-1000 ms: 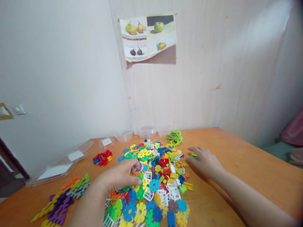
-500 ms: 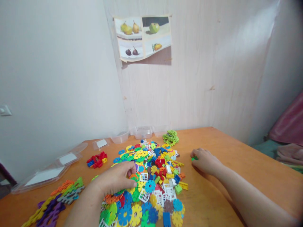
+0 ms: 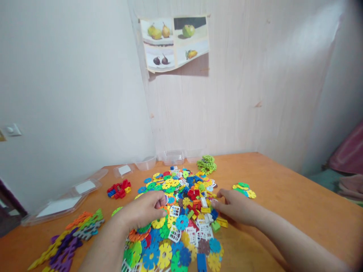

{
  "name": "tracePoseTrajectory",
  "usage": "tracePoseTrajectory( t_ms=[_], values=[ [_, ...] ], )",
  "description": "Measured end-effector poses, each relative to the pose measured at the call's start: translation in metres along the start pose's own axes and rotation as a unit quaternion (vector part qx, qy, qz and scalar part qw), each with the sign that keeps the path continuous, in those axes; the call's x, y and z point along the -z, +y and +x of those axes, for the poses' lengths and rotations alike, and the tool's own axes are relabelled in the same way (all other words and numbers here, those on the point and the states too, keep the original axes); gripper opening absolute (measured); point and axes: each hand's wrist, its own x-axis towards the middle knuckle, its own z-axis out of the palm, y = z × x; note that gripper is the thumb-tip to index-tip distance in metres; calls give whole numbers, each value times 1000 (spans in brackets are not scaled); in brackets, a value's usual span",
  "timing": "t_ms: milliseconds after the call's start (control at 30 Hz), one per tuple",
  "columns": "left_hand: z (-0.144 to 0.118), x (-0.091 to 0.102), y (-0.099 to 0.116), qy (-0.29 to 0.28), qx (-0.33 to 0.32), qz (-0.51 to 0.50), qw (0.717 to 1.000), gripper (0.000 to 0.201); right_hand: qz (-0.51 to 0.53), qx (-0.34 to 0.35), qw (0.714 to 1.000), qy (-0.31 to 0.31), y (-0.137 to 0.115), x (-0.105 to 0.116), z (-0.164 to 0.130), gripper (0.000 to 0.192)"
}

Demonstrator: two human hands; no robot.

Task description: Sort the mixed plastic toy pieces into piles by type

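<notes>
Across the middle of the desk (image 3: 283,189) lies a heap of coloured plastic pieces (image 3: 181,211), running toward its near edge. My left hand (image 3: 144,209) rests on the heap with fingers curled over a yellow flower disc (image 3: 158,223), though I cannot tell if it grips. My right hand (image 3: 236,207) lies loosely open at the heap's right side, fingertips among small bricks. Picking goes best one piece at a time, pinched by its rim, lifted clear without dragging neighbours.

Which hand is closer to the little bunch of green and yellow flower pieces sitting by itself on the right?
Right. The right hand lies just left of that small bunch; the left hand rests across the big pile.
</notes>
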Motion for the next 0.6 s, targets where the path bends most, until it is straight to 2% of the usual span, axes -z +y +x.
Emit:
tracePoseTrajectory(
  t_ms=[167,333,433,600],
  values=[
    [1,-1,1,8,-8,-42,999,21,47,61,997,18,-22,-18,-4,32],
    [1,0,3,22,-17,-71,997,20,70,113,990,52,-38,-26,-4,24],
    [0,2,6,27,-18,-86,996,21,70,135,987,61,-40,-27,-5,24],
    [-1,5,10,48,-7,-108,993,21,49,125,987,87,-36,-25,-6,24]
  ],
)
